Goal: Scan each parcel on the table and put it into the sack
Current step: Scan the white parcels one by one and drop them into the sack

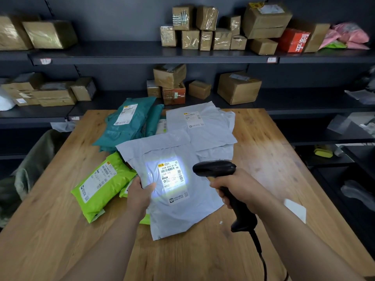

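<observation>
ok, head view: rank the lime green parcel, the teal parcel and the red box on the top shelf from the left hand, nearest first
1. The lime green parcel: just left of the left hand, which holds the grey parcel.
2. The teal parcel: farther back on the table, left side.
3. The red box: on the top shelf, far right, behind the table.
</observation>
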`<action>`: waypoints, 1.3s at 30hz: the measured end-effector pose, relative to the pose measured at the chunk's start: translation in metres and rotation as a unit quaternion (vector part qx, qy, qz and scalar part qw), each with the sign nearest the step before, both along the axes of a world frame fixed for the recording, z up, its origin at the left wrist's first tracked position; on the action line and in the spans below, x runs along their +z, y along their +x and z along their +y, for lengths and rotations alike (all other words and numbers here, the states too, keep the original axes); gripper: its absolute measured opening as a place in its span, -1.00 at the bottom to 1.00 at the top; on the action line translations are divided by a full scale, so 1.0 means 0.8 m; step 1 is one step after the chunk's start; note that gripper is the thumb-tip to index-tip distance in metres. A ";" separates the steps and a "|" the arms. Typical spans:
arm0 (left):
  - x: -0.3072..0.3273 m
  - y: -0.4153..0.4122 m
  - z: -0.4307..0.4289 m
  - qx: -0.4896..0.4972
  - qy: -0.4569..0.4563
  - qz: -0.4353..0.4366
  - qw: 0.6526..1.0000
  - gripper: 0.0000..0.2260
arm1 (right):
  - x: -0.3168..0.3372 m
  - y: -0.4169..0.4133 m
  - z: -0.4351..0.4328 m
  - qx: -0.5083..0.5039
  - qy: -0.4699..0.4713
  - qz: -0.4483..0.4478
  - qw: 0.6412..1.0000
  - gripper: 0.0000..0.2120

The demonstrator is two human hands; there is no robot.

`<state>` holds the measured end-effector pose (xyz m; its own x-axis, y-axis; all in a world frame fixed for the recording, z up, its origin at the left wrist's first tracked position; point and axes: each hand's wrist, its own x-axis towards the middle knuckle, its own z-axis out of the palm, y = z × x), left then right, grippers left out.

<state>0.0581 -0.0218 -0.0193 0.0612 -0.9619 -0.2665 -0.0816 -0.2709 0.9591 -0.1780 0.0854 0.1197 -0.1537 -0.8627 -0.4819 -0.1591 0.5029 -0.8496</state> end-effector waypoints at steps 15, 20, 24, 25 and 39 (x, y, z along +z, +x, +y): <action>0.007 0.002 -0.001 0.010 -0.003 0.025 1.000 -0.73 | -0.004 -0.004 -0.003 -0.029 -0.049 -0.032 0.998 -0.92; 0.051 0.029 -0.003 0.042 -0.013 0.084 0.996 -0.80 | -0.013 0.012 -0.032 -0.042 -0.076 -0.086 0.992 -0.90; 0.101 0.089 0.001 0.064 -0.027 0.111 0.991 -0.80 | -0.025 0.056 -0.064 -0.001 -0.074 -0.058 0.996 -0.80; 0.112 0.108 0.003 0.069 -0.034 0.113 0.991 -0.78 | -0.026 0.073 -0.072 0.018 -0.067 -0.068 0.995 -0.78; 0.159 0.517 0.082 0.177 -0.039 0.035 0.983 -0.56 | -0.015 0.501 -0.114 0.176 -0.080 -0.133 0.972 -0.82</action>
<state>0.4717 0.0440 0.1075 0.3804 -0.9012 -0.2078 0.0716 -0.1954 0.9781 0.2230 -0.0056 0.1077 0.2759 -0.9067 -0.3190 -0.0611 0.3146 -0.9472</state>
